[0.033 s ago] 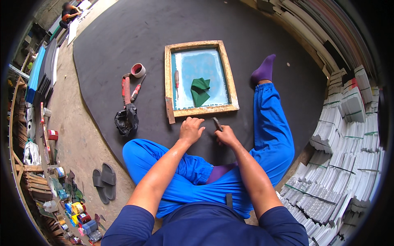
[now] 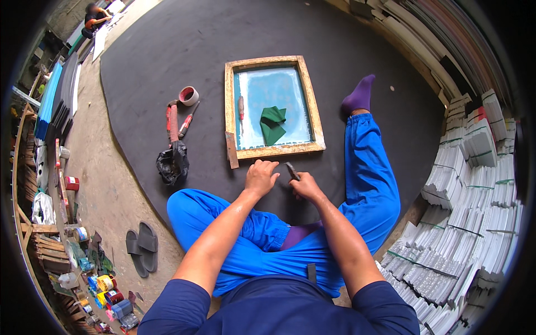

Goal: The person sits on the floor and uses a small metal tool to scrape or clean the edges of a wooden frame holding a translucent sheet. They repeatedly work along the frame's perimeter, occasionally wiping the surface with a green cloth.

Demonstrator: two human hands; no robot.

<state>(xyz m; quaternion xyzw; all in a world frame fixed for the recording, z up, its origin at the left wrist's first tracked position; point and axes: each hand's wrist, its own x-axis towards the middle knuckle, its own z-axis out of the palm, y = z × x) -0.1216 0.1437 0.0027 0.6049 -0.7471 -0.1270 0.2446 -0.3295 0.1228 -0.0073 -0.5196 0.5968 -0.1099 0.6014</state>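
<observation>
A wooden-framed screen with blue mesh lies flat on the black mat, just beyond my hands. On its mesh rest a folded green cloth and a slim tool with a reddish handle. A rusty flat strip sits against the frame's near left corner. My left hand is at the frame's near edge, fingers apart and holding nothing. To its right, my right hand is closed around a short dark hand tool, whose tip points away and leftward; its exact kind is unclear.
Left of the frame lie a tape roll, a hammer, a red cutter and a black plastic bag. Bundled white sheets are stacked on the right. Sandals and cans flank the left; another person sits far left.
The dark tool's tip has swung slightly left, toward my left hand, as my right hand turned a little. My left hand looks nearly still.
</observation>
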